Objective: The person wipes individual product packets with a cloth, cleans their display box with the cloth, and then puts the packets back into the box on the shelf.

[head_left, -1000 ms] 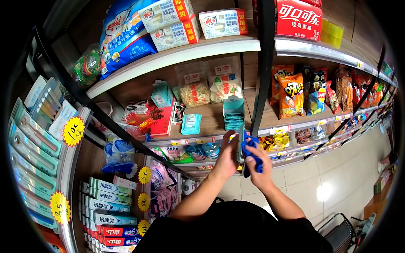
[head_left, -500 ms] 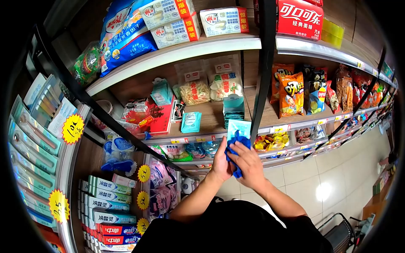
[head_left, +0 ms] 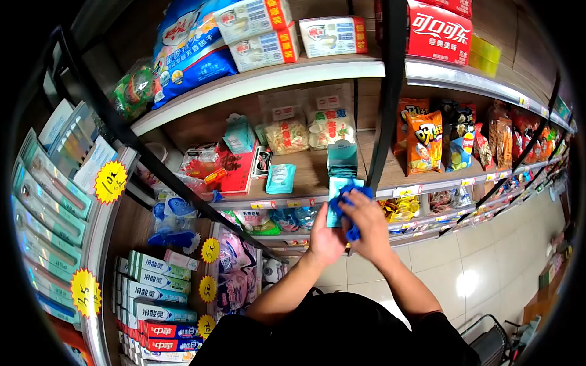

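Note:
My left hand (head_left: 326, 236) is closed around the lower part of a flat teal packet (head_left: 333, 215), which is tilted up in front of the shelf edge. Bunched under the fingers of my right hand (head_left: 368, 224) is a blue cloth (head_left: 355, 194), pressed against the packet's face and covering much of it. Just beyond the hands, an opened teal box (head_left: 342, 152) on the shelf holds similar packets. To its left lies a small pile of teal packets (head_left: 281, 179). A second teal box (head_left: 239, 134) stands farther left.
Bags of white and pale snacks (head_left: 329, 122) stand behind the teal box. A dark shelf post (head_left: 387, 104) rises right of the hands, with snack bags (head_left: 424, 143) past it. Toothpaste boxes (head_left: 160, 312) are stacked at lower left. A folding chair (head_left: 493, 341) stands at lower right.
My right hand has slid the cloth up and to the right over the packet, so the packet's top is now mostly covered and its lower left side shows. The view has shifted slightly.

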Action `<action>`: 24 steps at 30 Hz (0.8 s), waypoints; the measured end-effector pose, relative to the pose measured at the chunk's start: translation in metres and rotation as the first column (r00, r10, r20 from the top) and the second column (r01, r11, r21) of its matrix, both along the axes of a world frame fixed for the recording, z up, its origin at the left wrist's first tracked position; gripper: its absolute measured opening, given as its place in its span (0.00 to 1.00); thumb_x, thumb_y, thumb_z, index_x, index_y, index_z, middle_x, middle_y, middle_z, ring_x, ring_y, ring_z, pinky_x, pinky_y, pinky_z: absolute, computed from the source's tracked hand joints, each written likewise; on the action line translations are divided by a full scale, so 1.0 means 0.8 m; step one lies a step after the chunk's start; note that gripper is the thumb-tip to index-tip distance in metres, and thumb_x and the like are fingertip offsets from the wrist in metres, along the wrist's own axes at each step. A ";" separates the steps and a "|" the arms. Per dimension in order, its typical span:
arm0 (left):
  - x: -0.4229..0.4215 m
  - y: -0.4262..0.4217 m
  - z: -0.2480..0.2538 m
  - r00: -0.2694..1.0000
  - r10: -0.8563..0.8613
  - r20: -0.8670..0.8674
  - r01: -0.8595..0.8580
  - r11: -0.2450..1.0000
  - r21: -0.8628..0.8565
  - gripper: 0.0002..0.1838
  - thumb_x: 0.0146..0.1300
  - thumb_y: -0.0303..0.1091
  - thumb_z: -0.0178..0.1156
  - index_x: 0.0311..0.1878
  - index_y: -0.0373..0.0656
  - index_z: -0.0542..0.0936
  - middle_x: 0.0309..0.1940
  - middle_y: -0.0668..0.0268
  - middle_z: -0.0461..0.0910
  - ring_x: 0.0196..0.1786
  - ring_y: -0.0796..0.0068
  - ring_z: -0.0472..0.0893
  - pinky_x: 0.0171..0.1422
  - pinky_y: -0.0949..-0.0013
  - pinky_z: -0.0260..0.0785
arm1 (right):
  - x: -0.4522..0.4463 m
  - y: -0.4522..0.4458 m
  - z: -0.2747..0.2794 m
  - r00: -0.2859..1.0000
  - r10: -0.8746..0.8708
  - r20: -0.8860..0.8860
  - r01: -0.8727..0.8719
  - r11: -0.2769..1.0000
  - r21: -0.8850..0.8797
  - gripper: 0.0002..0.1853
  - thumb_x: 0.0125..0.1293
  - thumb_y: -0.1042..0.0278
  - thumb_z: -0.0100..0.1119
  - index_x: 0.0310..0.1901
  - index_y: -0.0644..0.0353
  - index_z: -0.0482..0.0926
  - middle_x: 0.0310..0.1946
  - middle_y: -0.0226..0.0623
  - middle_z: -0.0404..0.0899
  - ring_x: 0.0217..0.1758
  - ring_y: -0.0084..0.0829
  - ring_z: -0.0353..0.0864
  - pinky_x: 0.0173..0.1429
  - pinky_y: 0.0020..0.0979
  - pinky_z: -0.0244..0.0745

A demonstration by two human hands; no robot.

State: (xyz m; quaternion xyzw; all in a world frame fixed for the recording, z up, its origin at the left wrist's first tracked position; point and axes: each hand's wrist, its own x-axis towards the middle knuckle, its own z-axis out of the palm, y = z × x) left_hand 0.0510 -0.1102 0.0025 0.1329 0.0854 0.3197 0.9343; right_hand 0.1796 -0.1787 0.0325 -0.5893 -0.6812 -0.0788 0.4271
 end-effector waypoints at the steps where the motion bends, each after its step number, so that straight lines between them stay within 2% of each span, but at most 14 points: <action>1: 0.007 -0.002 -0.001 0.998 0.018 0.068 -0.024 0.996 0.091 0.28 0.84 0.55 0.44 0.75 0.48 0.72 0.71 0.65 0.77 0.76 0.65 0.71 0.84 0.54 0.58 | 0.008 0.007 0.011 0.999 -0.038 -0.030 0.038 0.999 0.016 0.22 0.60 0.76 0.68 0.58 0.57 0.85 0.65 0.48 0.82 0.72 0.50 0.78 0.75 0.49 0.71; 3: 0.015 -0.006 0.005 0.994 0.107 -0.008 -0.104 0.982 0.158 0.27 0.84 0.53 0.43 0.74 0.48 0.72 0.71 0.67 0.77 0.75 0.66 0.72 0.83 0.55 0.58 | 0.018 0.020 0.004 0.984 -0.021 -0.176 0.023 1.000 0.007 0.25 0.56 0.76 0.68 0.59 0.56 0.84 0.67 0.46 0.80 0.76 0.47 0.75 0.76 0.54 0.68; 8: 0.004 0.018 0.000 0.997 0.037 -0.063 -0.026 0.986 0.163 0.29 0.83 0.59 0.44 0.69 0.45 0.78 0.62 0.61 0.83 0.63 0.64 0.82 0.73 0.57 0.72 | -0.011 -0.006 -0.023 0.998 0.062 -0.006 -0.062 0.995 -0.076 0.31 0.48 0.78 0.70 0.60 0.57 0.84 0.67 0.46 0.79 0.75 0.47 0.75 0.72 0.54 0.72; 9: 0.002 0.034 -0.028 0.989 0.038 -0.140 -0.019 0.990 0.137 0.31 0.82 0.61 0.46 0.69 0.44 0.77 0.60 0.61 0.85 0.60 0.64 0.84 0.70 0.56 0.74 | -0.017 -0.011 -0.028 0.995 0.092 -0.038 -0.095 0.991 -0.096 0.27 0.52 0.77 0.71 0.58 0.58 0.85 0.63 0.47 0.82 0.73 0.47 0.78 0.72 0.51 0.73; 11: -0.001 0.047 -0.024 0.936 0.222 -0.273 -0.158 0.958 0.239 0.34 0.81 0.63 0.47 0.69 0.43 0.77 0.58 0.60 0.86 0.57 0.63 0.86 0.66 0.56 0.76 | -0.023 -0.012 -0.042 0.967 0.146 -0.209 -0.178 0.974 -0.142 0.20 0.59 0.75 0.71 0.55 0.57 0.87 0.59 0.50 0.85 0.69 0.50 0.81 0.70 0.47 0.76; 12: -0.007 0.064 -0.032 0.874 0.271 -0.404 -0.170 0.948 0.268 0.35 0.80 0.65 0.47 0.69 0.43 0.77 0.57 0.60 0.86 0.56 0.64 0.86 0.64 0.59 0.77 | -0.025 -0.014 -0.049 0.965 0.149 -0.214 -0.182 0.973 -0.143 0.20 0.59 0.75 0.71 0.55 0.57 0.87 0.59 0.50 0.85 0.69 0.50 0.81 0.70 0.47 0.76; 13: -0.013 0.086 -0.044 0.804 0.447 -0.391 -0.247 0.850 0.465 0.34 0.81 0.64 0.48 0.69 0.42 0.77 0.60 0.60 0.86 0.55 0.66 0.86 0.65 0.59 0.75 | -0.025 -0.016 -0.056 0.939 0.100 -0.329 -0.167 0.969 -0.182 0.17 0.63 0.73 0.70 0.55 0.57 0.87 0.58 0.52 0.85 0.67 0.51 0.82 0.70 0.46 0.77; 14: -0.020 0.113 -0.050 0.702 0.580 -0.413 -0.305 0.769 0.562 0.33 0.82 0.60 0.49 0.72 0.40 0.76 0.67 0.57 0.81 0.63 0.63 0.83 0.73 0.58 0.69 | -0.024 -0.018 -0.062 0.899 0.044 -0.435 -0.154 0.963 -0.222 0.15 0.66 0.71 0.70 0.54 0.57 0.88 0.57 0.54 0.86 0.65 0.53 0.83 0.69 0.44 0.78; 16: -0.037 0.161 -0.029 0.287 0.890 -0.354 -0.140 0.404 0.904 0.32 0.84 0.53 0.48 0.78 0.39 0.69 0.75 0.50 0.72 0.75 0.54 0.73 0.80 0.57 0.61 | -0.019 -0.024 -0.074 0.898 0.019 -0.440 -0.148 0.954 -0.262 0.15 0.67 0.70 0.70 0.55 0.57 0.88 0.58 0.56 0.85 0.65 0.54 0.83 0.69 0.45 0.77; 18: -0.051 0.206 -0.029 0.019 0.983 -0.182 0.176 0.176 0.968 0.29 0.82 0.48 0.50 0.78 0.43 0.70 0.76 0.46 0.70 0.75 0.47 0.71 0.78 0.51 0.62 | -0.019 -0.027 -0.080 0.896 0.000 -0.444 -0.147 0.944 -0.296 0.15 0.68 0.69 0.69 0.56 0.56 0.87 0.59 0.57 0.84 0.66 0.55 0.82 0.69 0.45 0.77; 19: -0.053 0.221 -0.036 -0.111 0.990 -0.087 0.303 0.117 0.946 0.27 0.81 0.47 0.52 0.76 0.46 0.72 0.75 0.45 0.70 0.73 0.44 0.72 0.76 0.47 0.63 | -0.020 -0.028 -0.081 0.889 -0.015 -0.457 -0.144 0.940 -0.310 0.15 0.68 0.68 0.69 0.56 0.56 0.87 0.60 0.58 0.84 0.66 0.55 0.82 0.69 0.45 0.77; 20: -0.052 0.231 -0.047 -0.112 0.990 -0.083 0.303 0.113 0.946 0.27 0.81 0.47 0.52 0.76 0.46 0.72 0.75 0.45 0.70 0.73 0.44 0.72 0.76 0.47 0.63 | -0.020 -0.028 -0.083 0.883 -0.028 -0.468 -0.141 0.936 -0.323 0.15 0.68 0.68 0.69 0.56 0.56 0.87 0.60 0.58 0.83 0.66 0.55 0.82 0.69 0.45 0.77; 22: -0.048 0.252 -0.074 -0.311 0.948 0.072 0.591 0.133 0.796 0.26 0.77 0.48 0.56 0.72 0.48 0.77 0.75 0.46 0.70 0.70 0.42 0.73 0.73 0.42 0.63 | -0.020 -0.025 -0.087 0.885 -0.023 -0.465 -0.141 0.939 -0.315 0.15 0.68 0.68 0.69 0.56 0.56 0.87 0.60 0.59 0.83 0.66 0.55 0.82 0.69 0.45 0.77; 24: -0.045 0.260 -0.095 -0.327 0.944 0.044 0.635 0.184 0.750 0.26 0.77 0.50 0.56 0.72 0.50 0.77 0.75 0.47 0.69 0.72 0.42 0.71 0.75 0.41 0.60 | -0.023 -0.025 -0.089 0.881 -0.013 -0.472 -0.145 0.944 -0.296 0.16 0.68 0.68 0.69 0.56 0.56 0.87 0.59 0.58 0.83 0.66 0.55 0.82 0.69 0.46 0.77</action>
